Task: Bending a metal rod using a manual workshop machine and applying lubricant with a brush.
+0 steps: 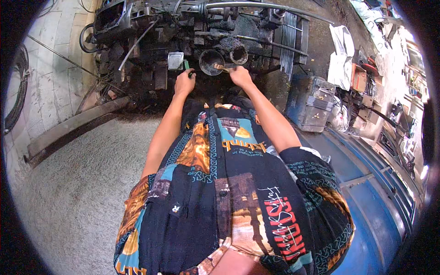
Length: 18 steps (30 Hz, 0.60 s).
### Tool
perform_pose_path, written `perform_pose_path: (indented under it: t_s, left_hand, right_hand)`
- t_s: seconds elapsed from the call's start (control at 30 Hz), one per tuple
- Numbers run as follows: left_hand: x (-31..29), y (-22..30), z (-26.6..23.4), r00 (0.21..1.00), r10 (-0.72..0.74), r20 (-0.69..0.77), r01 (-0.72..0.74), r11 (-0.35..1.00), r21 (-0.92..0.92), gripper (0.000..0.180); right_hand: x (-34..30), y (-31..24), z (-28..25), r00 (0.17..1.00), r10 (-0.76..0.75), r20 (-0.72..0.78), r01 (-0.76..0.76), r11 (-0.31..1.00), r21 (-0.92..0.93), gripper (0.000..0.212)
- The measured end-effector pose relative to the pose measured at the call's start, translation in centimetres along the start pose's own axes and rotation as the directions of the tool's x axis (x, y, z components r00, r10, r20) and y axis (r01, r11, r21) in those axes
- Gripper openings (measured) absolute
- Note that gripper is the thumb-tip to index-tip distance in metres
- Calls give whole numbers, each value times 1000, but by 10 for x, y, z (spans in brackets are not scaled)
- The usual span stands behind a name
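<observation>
My left hand (pixel 184 81) is closed round a green handle (pixel 186 65). Right beside the handle is a pale, square-edged piece (pixel 175 60); whether the two are joined I cannot tell. My right hand (pixel 239 75) grips a small brush (pixel 220 67) with a brownish head, pointing left. The brush head overlaps the lower right rim of a round, greyish metal bowl (pixel 210 59). Behind the brush and to the right stands a dark can-like ring (pixel 238 55) with a dirty rim. Both forearms reach forward, and my hands are apart.
Greasy machinery (pixel 151 20) with bars and rods fills the far side. At the right stand a grey metal box (pixel 311 101), a white sack (pixel 340 57) and blue metal panels (pixel 366 201). A beam (pixel 78 124) lies at left on the floor, near a coiled cable (pixel 18 91).
</observation>
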<state>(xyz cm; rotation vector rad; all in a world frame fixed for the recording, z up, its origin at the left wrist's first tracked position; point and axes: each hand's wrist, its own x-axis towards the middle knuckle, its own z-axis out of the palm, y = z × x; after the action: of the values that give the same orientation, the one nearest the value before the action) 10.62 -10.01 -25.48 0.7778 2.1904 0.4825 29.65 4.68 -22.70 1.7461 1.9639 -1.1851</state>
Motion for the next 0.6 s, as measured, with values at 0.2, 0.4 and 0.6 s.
perform_pose_path:
  t_s: [0.2, 0.4, 0.6]
  left_hand:
    - [3, 0, 2, 999, 47, -15, -47, 999, 4, 33]
    - [0, -13, 7, 999, 16, -43, -18, 999, -38, 32]
    - [4, -4, 5, 998, 53, -21, -54, 998, -41, 31]
  right_hand:
    - [24, 12, 29, 999, 50, 7, -50, 984, 174, 47]
    - [19, 9, 39, 950, 311, 20, -304, 911, 280, 45]
    - [69, 83, 85, 958, 257, 129, -286, 797, 532, 25]
